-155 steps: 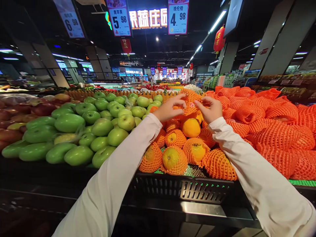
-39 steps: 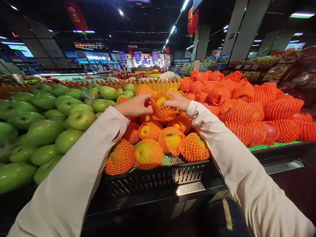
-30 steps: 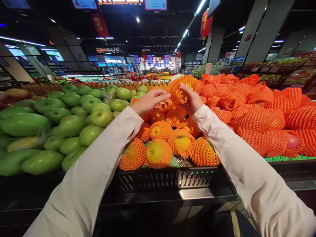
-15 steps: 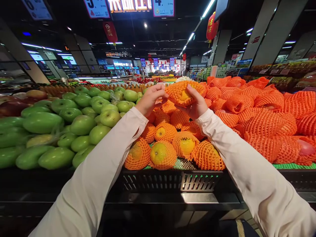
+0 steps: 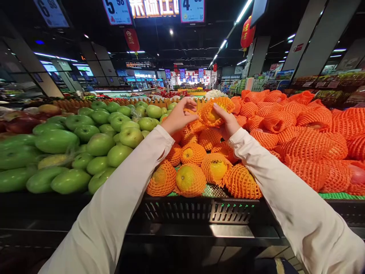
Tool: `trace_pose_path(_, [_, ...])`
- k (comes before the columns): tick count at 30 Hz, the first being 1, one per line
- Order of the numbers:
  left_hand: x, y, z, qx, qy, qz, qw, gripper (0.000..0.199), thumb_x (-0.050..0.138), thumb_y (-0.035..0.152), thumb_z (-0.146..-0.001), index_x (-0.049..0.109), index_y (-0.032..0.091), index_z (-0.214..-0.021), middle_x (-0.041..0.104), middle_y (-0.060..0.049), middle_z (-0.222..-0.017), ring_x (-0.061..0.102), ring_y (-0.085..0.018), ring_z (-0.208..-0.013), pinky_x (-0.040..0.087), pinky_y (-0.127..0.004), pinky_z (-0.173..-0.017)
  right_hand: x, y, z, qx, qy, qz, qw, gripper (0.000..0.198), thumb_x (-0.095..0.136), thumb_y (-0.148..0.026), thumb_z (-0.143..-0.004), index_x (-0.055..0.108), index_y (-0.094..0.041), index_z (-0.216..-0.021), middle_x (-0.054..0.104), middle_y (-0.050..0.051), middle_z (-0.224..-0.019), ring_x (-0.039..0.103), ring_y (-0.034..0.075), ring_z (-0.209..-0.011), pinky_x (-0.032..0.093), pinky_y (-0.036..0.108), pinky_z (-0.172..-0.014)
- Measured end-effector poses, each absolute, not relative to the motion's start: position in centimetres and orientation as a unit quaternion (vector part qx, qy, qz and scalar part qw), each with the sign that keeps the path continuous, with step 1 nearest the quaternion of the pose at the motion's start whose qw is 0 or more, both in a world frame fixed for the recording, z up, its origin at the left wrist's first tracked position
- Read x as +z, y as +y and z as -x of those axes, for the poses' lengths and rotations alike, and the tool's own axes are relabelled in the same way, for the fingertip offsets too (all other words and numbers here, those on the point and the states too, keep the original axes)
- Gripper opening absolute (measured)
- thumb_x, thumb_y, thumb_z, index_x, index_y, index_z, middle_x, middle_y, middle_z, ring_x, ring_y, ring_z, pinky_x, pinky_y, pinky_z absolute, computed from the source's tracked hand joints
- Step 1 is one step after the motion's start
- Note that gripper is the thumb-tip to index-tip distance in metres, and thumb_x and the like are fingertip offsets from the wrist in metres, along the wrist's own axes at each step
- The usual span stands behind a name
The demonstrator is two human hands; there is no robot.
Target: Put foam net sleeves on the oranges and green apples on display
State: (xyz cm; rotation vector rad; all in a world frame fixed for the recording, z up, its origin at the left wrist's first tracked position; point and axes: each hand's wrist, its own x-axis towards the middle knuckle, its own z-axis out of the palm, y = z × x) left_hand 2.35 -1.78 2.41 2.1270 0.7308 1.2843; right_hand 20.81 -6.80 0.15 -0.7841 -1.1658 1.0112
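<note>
Netting point(image 5: 223, 102), knobbly orange, sleeves the round fruit point(image 5: 212, 115) your right grip point(image 5: 229, 123) clasps; your left grip point(image 5: 179, 116) curls beside it, fingers parted.

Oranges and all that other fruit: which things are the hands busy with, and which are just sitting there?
Busy with:
- netted orange, held up
- right hand, holding it
- left hand, close beside it, thumb and fingers apart

Just sitting there:
- green apples
- other netted oranges
- black basket
- red-netted fruit
</note>
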Motion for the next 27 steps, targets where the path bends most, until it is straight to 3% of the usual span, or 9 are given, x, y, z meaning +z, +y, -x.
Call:
trace_pose_path(4, [2.3, -2.9, -2.5, 0.372, 0.226, -0.821, 0.370, 0.069, 0.082, 0.023, -0.069, 0.049, 0.023, -0.130, 0.061, -0.012, -0.128, 0.066, -0.022, -0.104, 0.056, -0.040, -0.092, 0.1, -7.0, -20.6, 0.458, -0.529, 0.340, 0.629, 0.066, 0.087, -0.063, -0.060, 0.063, -0.025, -0.108, 0.075, 0.009, -0.104, 0.071, 0.026, -0.097, 0.065, 0.045, -0.081])
trace_pose_path(7, [2.4, -3.9, -2.7, 0.339, 0.258, -0.802, 0.418, 0.074, 0.081, 0.040, -0.076, 0.045, 0.024, -0.139, 0.060, -0.016, -0.134, 0.065, -0.031, -0.117, 0.057, -0.045, -0.092, 0.3, -7.3, -20.6, 0.472, -0.548, 0.330, 0.607, 0.062, 0.087, -0.063, -0.060, 0.063, -0.025, -0.104, 0.075, 0.007, -0.099, 0.071, 0.026, -0.096, 0.064, 0.043, -0.079])
trace_pose_path(11, [2.3, -3.8, -2.8, 0.371, 0.310, -0.771, 0.415, 0.073, 0.085, 0.048, -0.072, 0.052, 0.021, -0.131, 0.064, -0.017, -0.130, 0.062, -0.036, -0.123, 0.057, -0.048, -0.094, 0.7, -8.0, -20.2, 0.470, -0.577, 0.330, 0.581, 0.056, 0.080, -0.066, -0.064, 0.064, -0.024, -0.098, 0.074, 0.005, -0.096, 0.070, 0.025, -0.097, 0.062, 0.039, -0.078])
trace_pose_path(15, [2.3, -3.4, -2.9, 0.409, 0.306, -0.745, 0.429, 0.063, 0.087, 0.041, -0.069, 0.055, 0.017, -0.119, 0.068, -0.017, -0.122, 0.066, -0.031, -0.115, 0.052, -0.051, -0.102, 1.0, -8.3, -20.1, 0.429, -0.614, 0.339, 0.569, 0.062, 0.061, -0.078, -0.077, 0.068, -0.023, -0.104, 0.072, 0.007, -0.090, 0.069, 0.027, -0.099, 0.061, 0.041, -0.077])
trace_pose_path(18, [2.6, -3.7, -3.1, 0.438, 0.281, -0.724, 0.453, 0.057, 0.085, 0.037, -0.069, 0.058, 0.016, -0.116, 0.070, -0.015, -0.117, 0.068, -0.027, -0.108, 0.053, -0.048, -0.101, 0.9, -7.7, -20.8, 0.430, -0.601, 0.347, 0.577, 0.065, 0.062, -0.080, -0.075, 0.069, -0.023, -0.103, 0.072, 0.008, -0.090, 0.070, 0.027, -0.096, 0.061, 0.041, -0.076])
trace_pose_path(23, [2.9, -4.4, -3.2, 0.451, 0.241, -0.733, 0.449, 0.044, 0.080, 0.037, -0.071, 0.063, 0.015, -0.105, 0.073, -0.011, -0.099, 0.068, -0.027, -0.104, 0.055, -0.043, -0.094, 0.3, -6.1, -21.8, 0.456, -0.530, 0.330, 0.634, 0.050, 0.088, -0.056, -0.061, 0.061, -0.025, -0.090, 0.069, -0.001, -0.086, 0.068, 0.016, -0.081, 0.060, 0.033, -0.068])
trace_pose_path(27, [2.8, -4.4, -3.2, 0.465, 0.253, -0.725, 0.440, 0.046, 0.080, 0.039, -0.069, 0.060, 0.017, -0.104, 0.072, -0.010, -0.099, 0.067, -0.027, -0.103, 0.055, -0.042, -0.091, 0.3, -5.7, -22.0, 0.459, -0.516, 0.319, 0.650, 0.047, 0.093, -0.045, -0.061, 0.058, -0.023, -0.083, 0.062, -0.006, -0.071, 0.063, 0.010, -0.066, 0.058, 0.027, -0.064])
